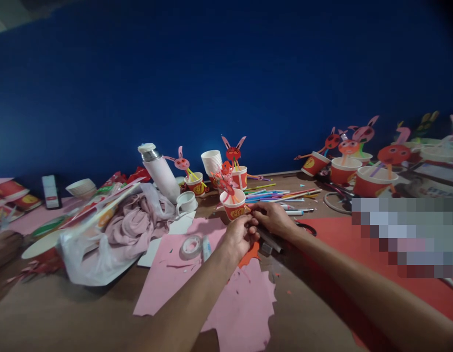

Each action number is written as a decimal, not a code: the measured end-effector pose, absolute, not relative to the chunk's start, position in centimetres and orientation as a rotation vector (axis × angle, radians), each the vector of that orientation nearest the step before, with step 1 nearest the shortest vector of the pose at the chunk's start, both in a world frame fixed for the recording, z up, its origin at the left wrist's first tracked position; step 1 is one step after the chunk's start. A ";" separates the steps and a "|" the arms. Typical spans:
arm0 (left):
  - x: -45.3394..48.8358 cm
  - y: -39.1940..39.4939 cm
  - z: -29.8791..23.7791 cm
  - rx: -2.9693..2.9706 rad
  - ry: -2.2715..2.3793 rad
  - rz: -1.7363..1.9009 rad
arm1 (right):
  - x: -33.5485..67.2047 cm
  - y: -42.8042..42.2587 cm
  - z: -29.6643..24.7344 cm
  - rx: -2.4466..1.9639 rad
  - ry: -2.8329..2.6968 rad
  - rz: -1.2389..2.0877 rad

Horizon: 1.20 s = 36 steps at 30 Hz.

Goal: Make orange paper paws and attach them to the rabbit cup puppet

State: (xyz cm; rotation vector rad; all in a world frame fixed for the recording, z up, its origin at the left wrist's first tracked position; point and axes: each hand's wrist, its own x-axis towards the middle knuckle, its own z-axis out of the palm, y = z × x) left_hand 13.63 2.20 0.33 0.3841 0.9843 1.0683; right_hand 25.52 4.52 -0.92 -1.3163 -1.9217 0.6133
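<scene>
My left hand (241, 235) has its fingers curled in front of a red paper cup (234, 209) with a red paper rabbit figure standing in it. Close on its right, my right hand (272, 218) has its fingers bent together by the cup's right side. What the fingertips hold, if anything, is too small and hidden to make out. Below the hands a dark grey strip-like thing (272, 240) lies on the table. Cut pink paper (244, 303) is spread under my left forearm, with a roll of clear tape (192, 247) on it.
Drinking straws (274, 195) and pens lie behind my hands. Red card (336, 259) lies under my right forearm. A white thermos (160, 173), a mug (187, 203) and a plastic bag (90, 259) stand left. More rabbit cups (376, 182) line the right; another person's hand (6, 249) shows far left.
</scene>
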 end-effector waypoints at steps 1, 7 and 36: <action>13.6 2.2 0.4 0.388 0.975 1.059 | 25.6 4.6 -0.9 -1.319 -1.922 0.605; 13.7 2.1 0.2 0.423 0.930 1.033 | 25.8 5.0 -0.8 -1.349 -1.907 0.564; 13.4 2.3 0.6 0.529 0.936 1.023 | 26.4 5.3 -0.6 -1.325 -1.908 0.588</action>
